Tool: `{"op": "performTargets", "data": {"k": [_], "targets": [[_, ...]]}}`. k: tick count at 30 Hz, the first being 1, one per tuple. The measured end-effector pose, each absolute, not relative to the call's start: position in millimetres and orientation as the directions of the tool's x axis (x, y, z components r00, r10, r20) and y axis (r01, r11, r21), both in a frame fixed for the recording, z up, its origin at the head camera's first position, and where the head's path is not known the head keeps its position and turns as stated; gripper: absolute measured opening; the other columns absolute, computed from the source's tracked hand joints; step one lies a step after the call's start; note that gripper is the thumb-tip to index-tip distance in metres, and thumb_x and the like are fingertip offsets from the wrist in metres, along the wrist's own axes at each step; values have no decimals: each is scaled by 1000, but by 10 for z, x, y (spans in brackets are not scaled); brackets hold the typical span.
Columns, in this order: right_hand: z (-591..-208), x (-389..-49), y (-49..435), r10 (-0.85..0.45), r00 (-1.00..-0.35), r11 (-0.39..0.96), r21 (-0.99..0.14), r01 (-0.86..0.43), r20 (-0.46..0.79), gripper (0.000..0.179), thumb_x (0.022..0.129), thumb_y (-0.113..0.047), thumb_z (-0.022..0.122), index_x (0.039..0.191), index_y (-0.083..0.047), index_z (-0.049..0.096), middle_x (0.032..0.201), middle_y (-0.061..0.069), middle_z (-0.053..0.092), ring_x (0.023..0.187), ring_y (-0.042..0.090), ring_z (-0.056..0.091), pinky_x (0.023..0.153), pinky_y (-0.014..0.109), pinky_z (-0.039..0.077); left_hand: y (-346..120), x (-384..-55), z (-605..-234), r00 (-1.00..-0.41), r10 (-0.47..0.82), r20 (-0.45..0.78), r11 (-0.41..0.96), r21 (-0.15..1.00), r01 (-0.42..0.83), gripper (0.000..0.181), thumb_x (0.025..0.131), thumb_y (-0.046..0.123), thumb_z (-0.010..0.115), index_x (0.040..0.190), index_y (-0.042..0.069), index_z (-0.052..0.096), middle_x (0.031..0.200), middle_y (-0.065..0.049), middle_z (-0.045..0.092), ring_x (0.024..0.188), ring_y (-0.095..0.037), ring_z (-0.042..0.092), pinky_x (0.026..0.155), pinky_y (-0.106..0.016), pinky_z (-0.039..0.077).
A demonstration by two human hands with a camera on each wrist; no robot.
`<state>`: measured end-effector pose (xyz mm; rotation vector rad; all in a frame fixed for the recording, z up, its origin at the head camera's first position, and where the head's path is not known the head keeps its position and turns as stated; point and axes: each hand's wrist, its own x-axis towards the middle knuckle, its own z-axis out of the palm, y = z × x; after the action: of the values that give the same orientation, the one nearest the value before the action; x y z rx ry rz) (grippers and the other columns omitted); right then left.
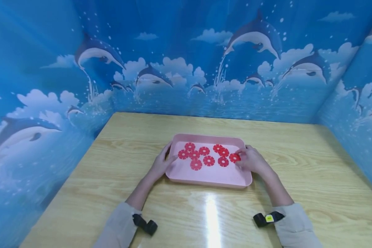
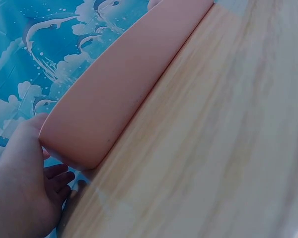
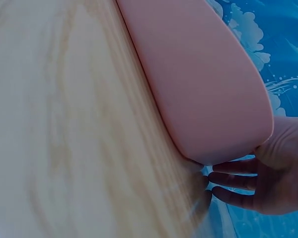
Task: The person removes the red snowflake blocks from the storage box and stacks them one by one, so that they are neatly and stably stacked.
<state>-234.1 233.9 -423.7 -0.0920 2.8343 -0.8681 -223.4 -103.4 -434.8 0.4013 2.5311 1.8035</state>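
A shallow pink tray (image 1: 204, 177) stands on the wooden table, holding several red notched plastic discs, some overlapping. My left hand (image 1: 162, 164) grips the tray's left wall, thumb inside over the rim and fingers outside; the left wrist view shows those fingers (image 2: 58, 182) curled beneath the tray's corner. On the opposite side, my right hand (image 1: 253, 160) holds the right wall. Its thumb and a finger reach over the rim beside the rightmost red disc (image 1: 234, 158); whether they touch it, I cannot tell. Other fingers (image 3: 233, 181) stay outside the wall in the right wrist view.
The light wooden table (image 1: 127, 137) extends around the tray on all sides. Blue dolphin-patterned curtains (image 1: 179, 51) hang behind it and at both sides. Each sleeve carries a black wrist camera strap (image 1: 145, 224). Bright glare lies on the table's front part.
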Motion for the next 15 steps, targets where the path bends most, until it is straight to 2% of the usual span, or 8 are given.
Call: {"op": "performTargets", "data": {"k": [3,8,15], "targets": [[-4241,-2341,2331,-118,-985,836,-548,-29,-129,41,78,-19,74,112,0,61,129,31,35,110,43,38,90,57,38,-1037,-2240,-4345,-965,215,149,297,931,210,60,91,7,56,141,-7,26,142,-25,28,130,-37,25,108,-43,18],[-4245,-2338,2337,-138,-984,842,-536,-55,-117,41,77,-21,74,109,0,61,126,30,37,108,41,40,88,55,40,-1072,-2349,-4557,-968,203,148,301,931,206,62,91,13,58,143,2,26,145,-18,28,132,-31,25,109,-39,18],[-4225,-2326,2335,-130,-979,839,-543,-25,-156,42,75,-18,75,109,-1,58,117,22,43,102,36,43,83,50,44,-1079,-2399,-4668,-966,201,160,307,927,218,63,91,17,58,144,6,27,145,-15,29,132,-28,26,109,-38,18]]}}
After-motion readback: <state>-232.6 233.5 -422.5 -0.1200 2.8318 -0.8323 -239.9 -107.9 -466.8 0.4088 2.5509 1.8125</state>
